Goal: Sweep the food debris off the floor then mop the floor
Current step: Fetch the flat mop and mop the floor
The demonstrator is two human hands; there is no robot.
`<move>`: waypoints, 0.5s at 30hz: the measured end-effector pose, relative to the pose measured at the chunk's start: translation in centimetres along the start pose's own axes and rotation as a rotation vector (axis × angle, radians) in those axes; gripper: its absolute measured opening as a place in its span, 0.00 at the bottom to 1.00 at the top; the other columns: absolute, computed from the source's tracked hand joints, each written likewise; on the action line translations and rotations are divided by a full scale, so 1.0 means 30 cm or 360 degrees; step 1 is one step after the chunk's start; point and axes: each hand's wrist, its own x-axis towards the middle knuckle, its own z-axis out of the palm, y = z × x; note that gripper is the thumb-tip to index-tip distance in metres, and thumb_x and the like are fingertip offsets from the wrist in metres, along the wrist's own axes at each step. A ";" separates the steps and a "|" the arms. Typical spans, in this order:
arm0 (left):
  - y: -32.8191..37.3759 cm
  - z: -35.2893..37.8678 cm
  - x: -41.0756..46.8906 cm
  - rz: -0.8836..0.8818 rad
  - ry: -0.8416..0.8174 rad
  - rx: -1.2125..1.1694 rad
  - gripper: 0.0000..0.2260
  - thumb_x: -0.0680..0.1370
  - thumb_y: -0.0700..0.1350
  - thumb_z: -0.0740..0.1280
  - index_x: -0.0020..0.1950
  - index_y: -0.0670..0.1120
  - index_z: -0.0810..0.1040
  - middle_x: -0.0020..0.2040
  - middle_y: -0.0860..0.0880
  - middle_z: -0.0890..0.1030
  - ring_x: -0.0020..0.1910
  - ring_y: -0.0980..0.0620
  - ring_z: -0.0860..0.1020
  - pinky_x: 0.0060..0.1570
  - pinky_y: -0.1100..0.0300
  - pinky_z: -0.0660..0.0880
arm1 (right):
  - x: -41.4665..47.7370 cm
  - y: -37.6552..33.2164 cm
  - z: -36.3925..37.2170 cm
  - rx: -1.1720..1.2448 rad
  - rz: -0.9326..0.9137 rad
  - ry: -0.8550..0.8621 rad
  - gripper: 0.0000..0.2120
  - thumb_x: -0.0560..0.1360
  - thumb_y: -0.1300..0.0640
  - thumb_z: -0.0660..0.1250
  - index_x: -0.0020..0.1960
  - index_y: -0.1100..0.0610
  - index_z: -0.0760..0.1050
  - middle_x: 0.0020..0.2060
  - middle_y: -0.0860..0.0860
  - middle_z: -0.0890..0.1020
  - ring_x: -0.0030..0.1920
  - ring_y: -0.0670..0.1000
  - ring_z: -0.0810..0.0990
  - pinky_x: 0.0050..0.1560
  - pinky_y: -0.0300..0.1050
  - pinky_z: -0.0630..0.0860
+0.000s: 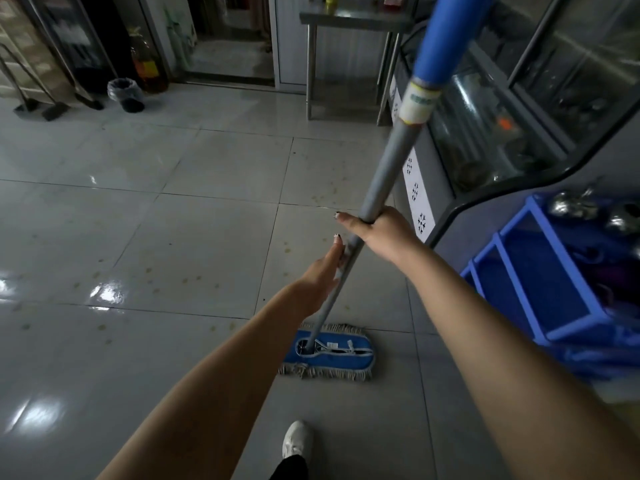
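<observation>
A flat mop with a blue fringed head (329, 353) lies on the grey tiled floor (156, 244) just ahead of my white shoe (297, 439). Its grey pole (388, 164) rises up and to the right into a blue grip near the top edge. My right hand (377, 230) grips the pole at mid-height. My left hand (322, 275) sits just below it, fingers curled around the pole from the left. Small brownish spots dot the tiles to the left of and beyond the mop head.
A glass-fronted display cooler (502, 133) and a blue plastic crate (540, 271) line the right side. A steel table (346, 22) stands at the back. Dustpans and a broom (52, 109), a lined bin (125, 95) and an oil jug (149, 67) sit at the back left.
</observation>
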 end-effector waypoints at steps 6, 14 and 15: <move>-0.096 0.112 -0.104 -0.0148 -0.0182 -0.0215 0.27 0.80 0.61 0.50 0.74 0.46 0.63 0.75 0.49 0.61 0.74 0.47 0.59 0.72 0.51 0.56 | -0.151 0.132 -0.154 -0.0114 0.0213 -0.0188 0.26 0.65 0.32 0.68 0.45 0.54 0.77 0.42 0.50 0.80 0.44 0.50 0.77 0.40 0.42 0.72; -0.256 0.195 -0.158 -0.0628 0.0021 -0.0618 0.12 0.79 0.50 0.60 0.50 0.41 0.69 0.41 0.43 0.71 0.37 0.46 0.72 0.45 0.49 0.71 | -0.354 0.226 -0.259 -0.0204 0.0319 -0.1094 0.20 0.73 0.44 0.65 0.62 0.50 0.70 0.46 0.53 0.84 0.42 0.52 0.83 0.44 0.42 0.77; -0.271 0.205 -0.161 -0.0677 0.0020 -0.0655 0.11 0.79 0.49 0.61 0.47 0.40 0.69 0.39 0.42 0.71 0.36 0.45 0.72 0.44 0.48 0.72 | -0.370 0.248 -0.267 -0.0192 0.0293 -0.1163 0.21 0.73 0.48 0.67 0.64 0.50 0.69 0.48 0.53 0.84 0.44 0.52 0.83 0.44 0.43 0.77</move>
